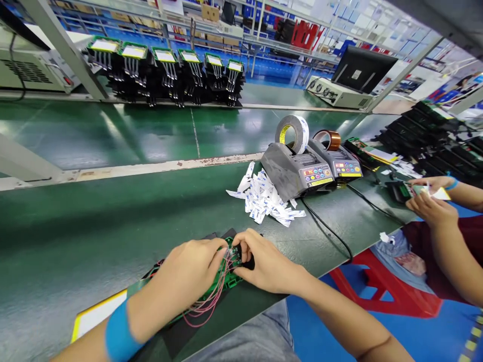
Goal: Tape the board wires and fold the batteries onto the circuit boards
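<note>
A green circuit board [231, 281] lies on dark backing near the bench's front edge, with a bundle of thin pink and red wires [211, 303] looping off its near side. My left hand [192, 266], with a blue band at the wrist, pinches thumb and fingers together on the wires where they meet the board's far end. Curled around that same end is my right hand [262, 261], fingers and thumb gripping the board's edge beside a dark part. A white panel with a yellow border [100, 314] shows under my left forearm. My fingertips partly hide the wire ends.
Ahead, a pile of white tape liners [264, 198] lies against two tape dispensers [298, 171] with cables. Stacked black units with boards [173, 75] stand on the back shelf. At right, a co-worker's hands [433, 203] handle a similar part beside a red stool [385, 286].
</note>
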